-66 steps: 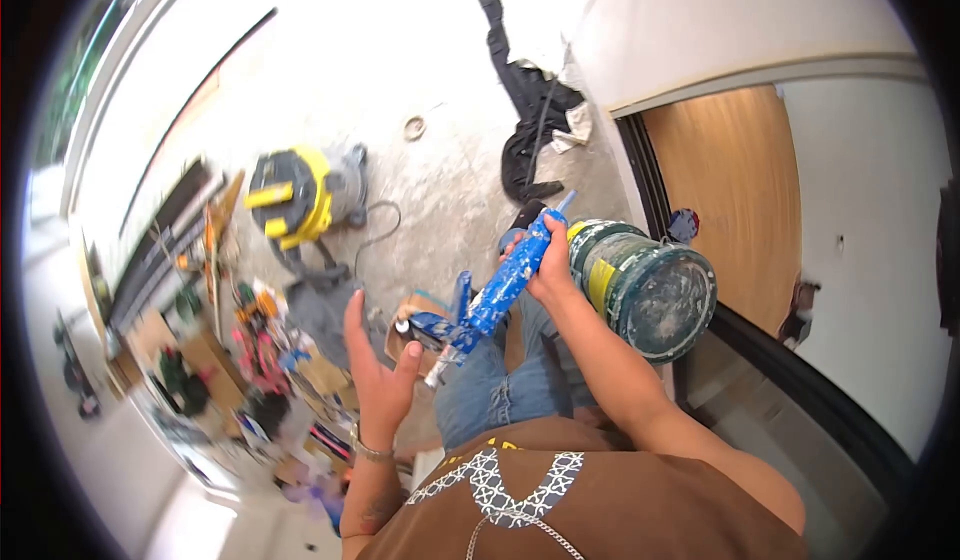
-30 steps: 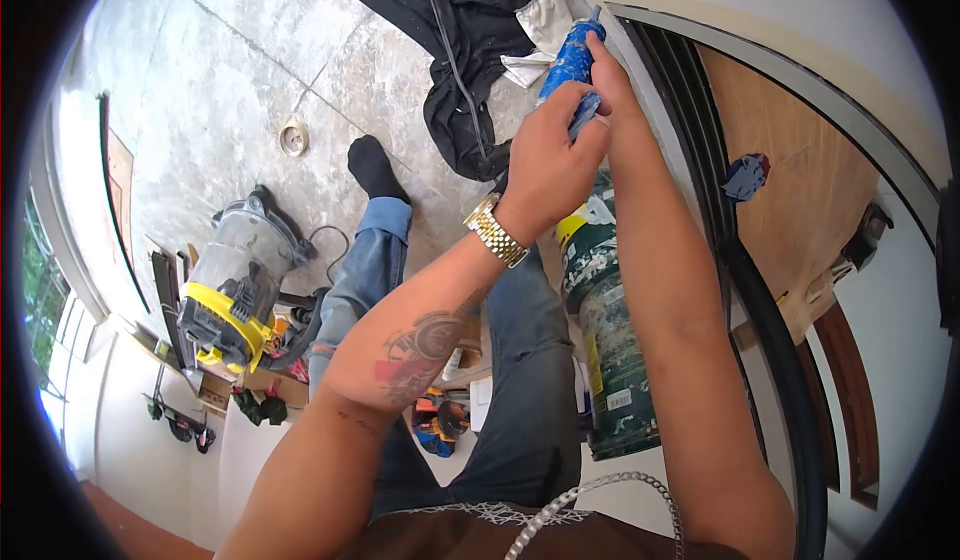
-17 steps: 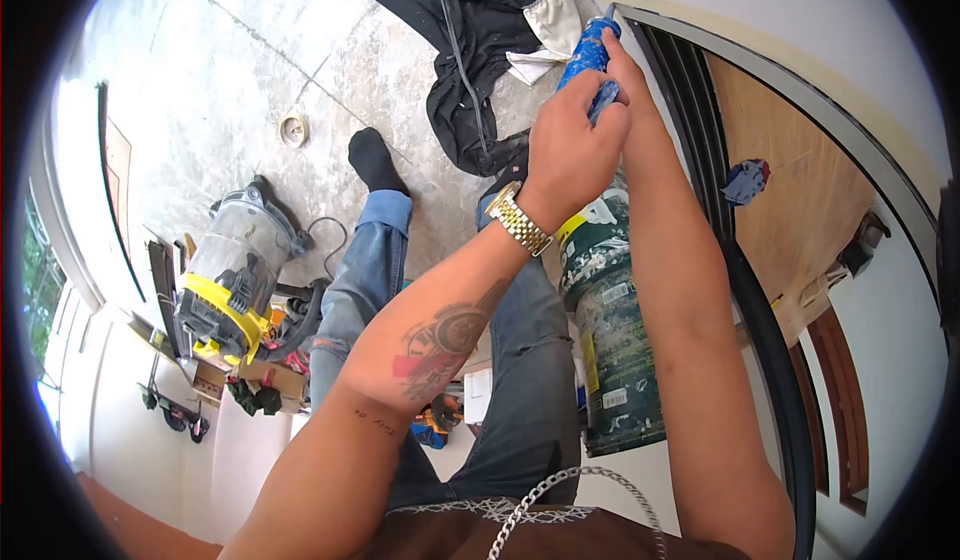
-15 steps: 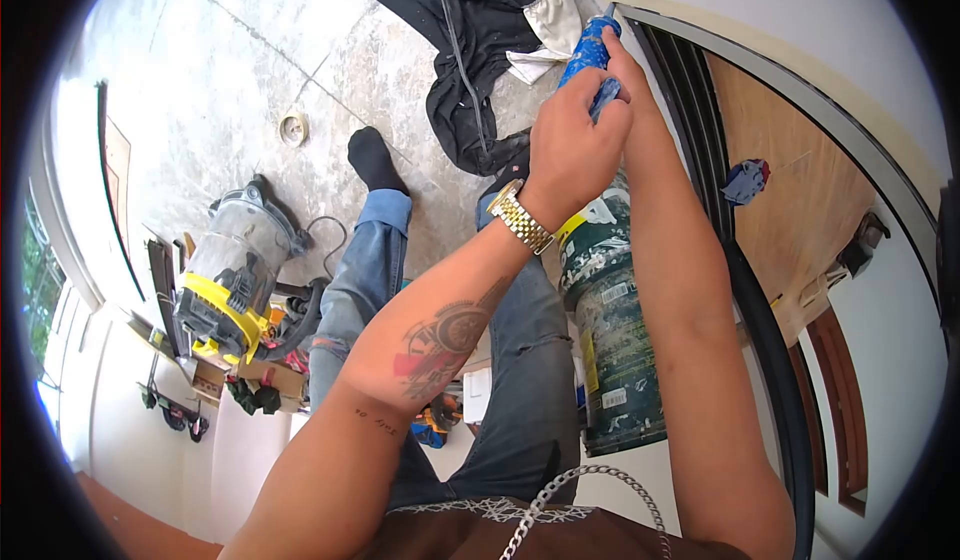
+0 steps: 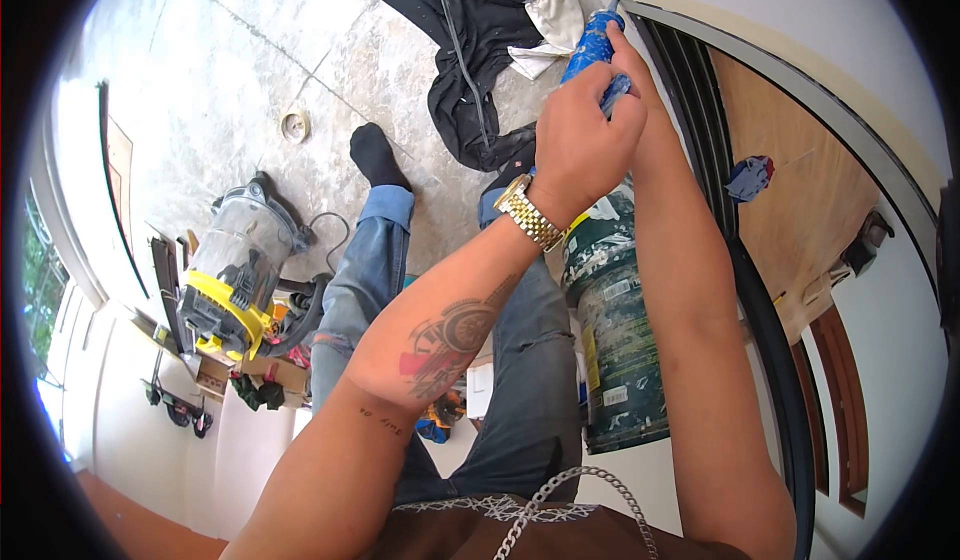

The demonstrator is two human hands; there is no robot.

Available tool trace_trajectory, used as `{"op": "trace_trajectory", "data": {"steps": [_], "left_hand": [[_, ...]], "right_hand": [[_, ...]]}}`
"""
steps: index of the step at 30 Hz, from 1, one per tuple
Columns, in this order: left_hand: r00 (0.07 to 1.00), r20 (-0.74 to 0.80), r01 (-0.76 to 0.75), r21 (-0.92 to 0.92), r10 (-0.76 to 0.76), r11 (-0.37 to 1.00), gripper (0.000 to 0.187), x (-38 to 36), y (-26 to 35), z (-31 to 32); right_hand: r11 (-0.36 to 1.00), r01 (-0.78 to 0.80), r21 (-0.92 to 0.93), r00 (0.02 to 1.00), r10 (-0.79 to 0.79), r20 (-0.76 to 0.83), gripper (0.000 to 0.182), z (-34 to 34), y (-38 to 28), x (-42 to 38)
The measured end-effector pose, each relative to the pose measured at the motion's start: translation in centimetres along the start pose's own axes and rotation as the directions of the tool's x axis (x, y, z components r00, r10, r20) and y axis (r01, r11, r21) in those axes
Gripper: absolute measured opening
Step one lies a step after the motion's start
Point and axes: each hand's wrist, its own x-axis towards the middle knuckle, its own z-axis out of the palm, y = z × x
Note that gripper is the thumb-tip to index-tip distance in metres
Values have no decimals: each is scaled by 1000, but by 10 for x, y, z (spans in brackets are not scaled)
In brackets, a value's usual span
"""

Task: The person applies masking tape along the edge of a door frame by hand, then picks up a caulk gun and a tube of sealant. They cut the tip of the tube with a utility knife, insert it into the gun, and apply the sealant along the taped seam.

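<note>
Two bare hands met around a blue caulking gun (image 5: 590, 48) in the upper right of the frame. The left hand (image 5: 585, 138), a gold-toned watch (image 5: 528, 215) at its wrist, was closed, its fingers curled round a blue part of the gun and the thumb bent over it. The right hand (image 5: 634, 72) lay mostly behind the left; one finger rested along the front of the barrel, and how the others were set could not be told. The gun was tilted, its nozzle at the upper end of the dark door frame (image 5: 700, 120), close to the pale wall; whether the tip touched could not be told.

Below the hands, just beside the right forearm, were paint-smeared green buckets (image 5: 612, 330), with a leg in blue jeans (image 5: 535, 370) on their other side. Black clothing (image 5: 455, 75) with a white part lay on the grey floor (image 5: 240, 70) at the top centre. A roll of tape (image 5: 295, 126) was at the upper left, near a foot in a black sock (image 5: 376, 155). A yellow and grey vacuum cleaner (image 5: 235, 275) was at the left, and a bunched blue cloth (image 5: 748, 178) showed against a wooden surface (image 5: 800, 150) at the right.
</note>
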Motion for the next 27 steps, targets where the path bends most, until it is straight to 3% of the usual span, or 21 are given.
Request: {"op": "trace_trajectory", "data": {"steps": [8, 27], "left_hand": [[997, -51, -60, 101, 65, 993, 24, -1, -4, 6], [990, -103, -91, 14, 92, 996, 22, -7, -2, 7]], "right_hand": [[1000, -21, -15, 999, 22, 41, 55, -11, 3, 19], [998, 23, -63, 1000, -23, 9, 59, -10, 2, 7]]}}
